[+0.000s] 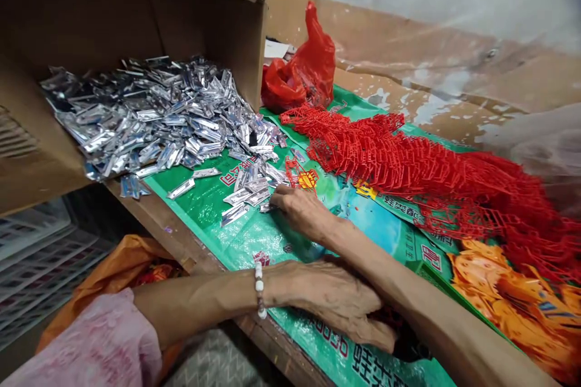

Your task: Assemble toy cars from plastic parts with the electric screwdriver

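My right hand (302, 208) lies over the edge of a loose group of small silver foil-like pieces (254, 190) on a green printed sheet (195, 217). Its fingers are drawn together at the pieces; whatever they pinch is hidden. A red plastic frame with a yellow-orange part (306, 178) is just beyond the knuckles. My left hand (331, 296), with a beaded bracelet (259, 290) at the wrist, crosses beneath my right forearm. Its fingers and thumb close in on some dark pieces (406, 341) near the front edge, partly covered by the forearm.
A cardboard box (236, 42) on its side spills a heap of silver pieces (172, 109). Red plastic frames (408, 163) form a long pile at right, with orange pieces (508, 296) before it. A red bag (313, 66) stands behind; plastic crates (36, 254) are below left.
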Action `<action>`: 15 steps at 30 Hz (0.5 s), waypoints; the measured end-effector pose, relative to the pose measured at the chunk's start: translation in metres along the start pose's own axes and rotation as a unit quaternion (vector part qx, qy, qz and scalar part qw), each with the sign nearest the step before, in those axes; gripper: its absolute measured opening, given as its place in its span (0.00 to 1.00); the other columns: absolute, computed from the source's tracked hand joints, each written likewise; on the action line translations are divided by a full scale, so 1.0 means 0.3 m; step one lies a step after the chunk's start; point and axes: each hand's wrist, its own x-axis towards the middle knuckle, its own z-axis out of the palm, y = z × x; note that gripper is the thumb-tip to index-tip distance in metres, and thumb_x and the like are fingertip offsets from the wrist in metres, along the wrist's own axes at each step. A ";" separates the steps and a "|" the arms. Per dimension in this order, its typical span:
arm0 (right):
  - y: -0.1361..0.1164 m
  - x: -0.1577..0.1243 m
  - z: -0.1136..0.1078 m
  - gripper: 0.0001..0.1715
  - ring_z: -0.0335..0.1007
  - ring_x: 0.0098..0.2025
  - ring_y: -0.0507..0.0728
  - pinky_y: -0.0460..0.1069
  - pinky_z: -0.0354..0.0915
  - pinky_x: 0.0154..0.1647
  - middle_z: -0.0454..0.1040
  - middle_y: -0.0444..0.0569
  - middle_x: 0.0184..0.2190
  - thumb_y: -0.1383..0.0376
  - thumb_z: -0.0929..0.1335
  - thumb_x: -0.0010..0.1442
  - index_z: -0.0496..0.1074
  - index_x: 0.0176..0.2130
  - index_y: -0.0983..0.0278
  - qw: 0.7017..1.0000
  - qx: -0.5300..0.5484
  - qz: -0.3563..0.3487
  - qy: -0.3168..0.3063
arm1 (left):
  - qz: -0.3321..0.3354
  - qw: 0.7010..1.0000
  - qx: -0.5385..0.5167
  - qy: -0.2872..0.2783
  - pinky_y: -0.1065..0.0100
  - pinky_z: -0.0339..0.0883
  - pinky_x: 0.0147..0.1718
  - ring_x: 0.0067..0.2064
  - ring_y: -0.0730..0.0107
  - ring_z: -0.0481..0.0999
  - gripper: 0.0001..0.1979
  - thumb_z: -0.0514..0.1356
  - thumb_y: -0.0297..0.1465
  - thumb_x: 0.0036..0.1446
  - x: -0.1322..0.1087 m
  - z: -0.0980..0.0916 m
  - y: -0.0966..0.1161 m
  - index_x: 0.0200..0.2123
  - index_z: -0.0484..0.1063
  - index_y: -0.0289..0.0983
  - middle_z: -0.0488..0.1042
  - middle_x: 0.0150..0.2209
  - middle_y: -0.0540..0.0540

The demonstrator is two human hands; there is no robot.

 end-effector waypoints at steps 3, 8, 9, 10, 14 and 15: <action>0.010 0.011 0.002 0.15 0.70 0.34 0.55 0.49 0.53 0.30 0.76 0.56 0.41 0.77 0.62 0.63 0.77 0.38 0.68 1.000 -0.005 0.005 -0.006 | 0.024 0.995 0.089 -0.023 0.66 0.65 0.37 0.38 0.62 0.74 0.09 0.60 0.34 0.62 0.001 -0.004 0.003 0.40 0.74 0.34 0.76 0.38 0.45; 0.023 -0.050 -0.067 0.12 0.69 0.38 0.55 0.49 0.58 0.37 0.76 0.54 0.38 0.70 0.62 0.68 0.75 0.37 0.69 0.996 0.040 0.033 0.066 | -0.033 0.997 0.069 -0.017 0.65 0.64 0.31 0.34 0.60 0.75 0.15 0.55 0.39 0.64 -0.007 -0.008 0.000 0.37 0.74 0.35 0.76 0.34 0.44; 0.026 -0.081 -0.087 0.13 0.69 0.39 0.55 0.49 0.60 0.39 0.76 0.54 0.39 0.68 0.62 0.69 0.75 0.38 0.69 0.994 0.053 0.043 0.091 | -0.033 0.997 0.065 -0.014 0.65 0.65 0.32 0.35 0.59 0.75 0.15 0.55 0.40 0.64 -0.010 -0.010 -0.003 0.40 0.74 0.34 0.77 0.36 0.42; 0.030 -0.120 -0.107 0.13 0.70 0.41 0.55 0.49 0.61 0.41 0.76 0.53 0.39 0.66 0.62 0.70 0.75 0.40 0.69 0.990 0.060 0.054 0.116 | -0.029 0.998 0.059 -0.011 0.65 0.67 0.34 0.38 0.58 0.76 0.16 0.56 0.41 0.64 -0.014 -0.012 -0.007 0.45 0.73 0.35 0.78 0.39 0.42; 0.042 -0.346 -0.146 0.15 0.72 0.38 0.53 0.48 0.66 0.39 0.77 0.49 0.37 0.60 0.64 0.69 0.75 0.46 0.68 0.943 0.212 0.110 0.233 | -0.037 0.999 0.028 0.023 0.62 0.69 0.39 0.42 0.56 0.77 0.25 0.58 0.48 0.62 -0.024 -0.012 -0.023 0.53 0.68 0.36 0.77 0.43 0.41; 0.042 -0.411 -0.142 0.15 0.73 0.36 0.52 0.48 0.68 0.37 0.77 0.48 0.36 0.59 0.67 0.67 0.75 0.46 0.67 0.911 0.286 0.131 0.265 | -0.051 0.998 0.023 0.033 0.62 0.69 0.38 0.41 0.56 0.77 0.24 0.60 0.47 0.61 -0.024 -0.010 -0.025 0.52 0.69 0.36 0.78 0.42 0.41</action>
